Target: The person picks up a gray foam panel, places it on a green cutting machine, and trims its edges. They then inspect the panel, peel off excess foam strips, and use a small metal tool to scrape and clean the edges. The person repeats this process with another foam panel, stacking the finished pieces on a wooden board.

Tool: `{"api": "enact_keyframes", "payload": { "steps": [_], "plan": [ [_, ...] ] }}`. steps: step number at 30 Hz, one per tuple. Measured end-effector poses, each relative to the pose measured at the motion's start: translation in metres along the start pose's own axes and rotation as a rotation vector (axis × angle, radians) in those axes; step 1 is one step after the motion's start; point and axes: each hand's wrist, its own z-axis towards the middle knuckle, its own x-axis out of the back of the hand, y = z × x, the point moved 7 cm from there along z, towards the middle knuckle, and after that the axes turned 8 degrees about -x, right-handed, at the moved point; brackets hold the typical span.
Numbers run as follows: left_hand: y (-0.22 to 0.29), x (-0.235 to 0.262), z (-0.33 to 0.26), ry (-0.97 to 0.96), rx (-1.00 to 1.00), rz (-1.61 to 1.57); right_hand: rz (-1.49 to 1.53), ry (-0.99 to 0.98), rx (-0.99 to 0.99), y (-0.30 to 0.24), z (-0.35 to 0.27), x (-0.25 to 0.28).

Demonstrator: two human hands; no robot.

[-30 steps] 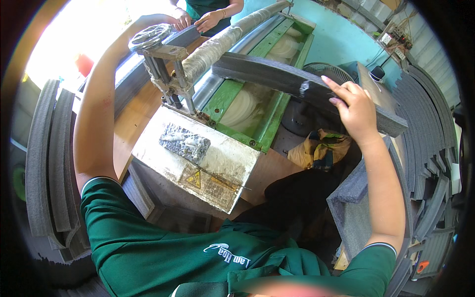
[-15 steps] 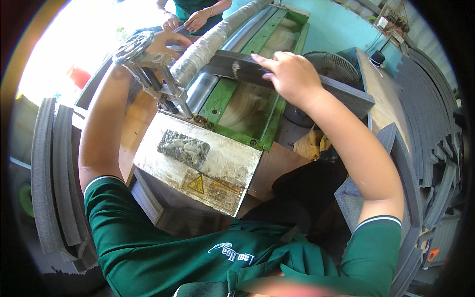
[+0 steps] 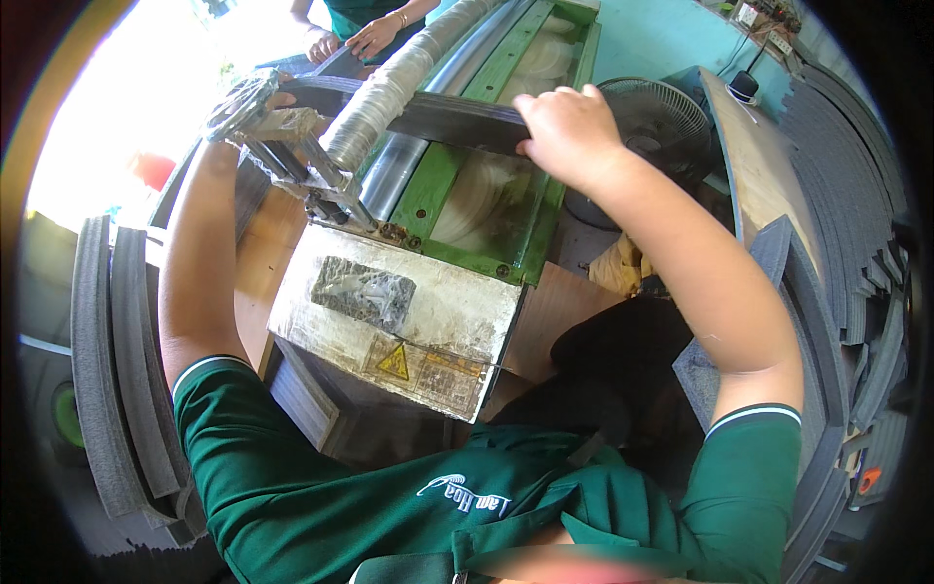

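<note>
Right hand: right hand lies palm-down on the near end of the dark foam strip, fingers curled over its far edge, gripping it.
Foam strip: long, flat, dark grey; runs leftward from under the right hand across the green machine bed and over the wrapped roller.
Left hand: left hand is mostly hidden behind the metal handwheel; cannot tell whether it grips or only rests there.
Machine cover: dirty white metal cover with a yellow warning triangle, nearest the body.
Other person: two hands at the strip's far end.
Surroundings: grey foam strips stacked left and right; fan just beyond the right wrist.
</note>
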Motion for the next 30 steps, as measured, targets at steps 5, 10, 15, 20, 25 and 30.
{"api": "enact_keyframes", "payload": {
  "steps": [5,10,15,20,25,30],
  "plan": [
    [-0.058,0.001,-0.054,0.021,0.448,-0.513,0.248,-0.115,-0.036,0.02,0.0,-0.005],
    [-0.049,0.046,-0.049,-0.159,0.864,-0.124,0.56,-0.022,0.0,0.004,0.023,-0.017],
    [-0.023,0.106,-0.028,-0.452,1.173,0.231,0.749,-0.021,-0.018,-0.014,0.039,-0.034],
    [-0.032,0.149,-0.064,-0.46,1.19,0.401,0.743,0.006,0.146,-0.005,0.024,-0.028],
    [-0.061,0.195,-0.107,-0.322,1.05,0.549,0.757,-0.119,0.161,0.031,-0.012,-0.019],
    [-0.011,0.292,-0.105,-0.119,0.74,0.658,0.715,-0.209,0.094,0.084,-0.065,0.007]
  ]
}}
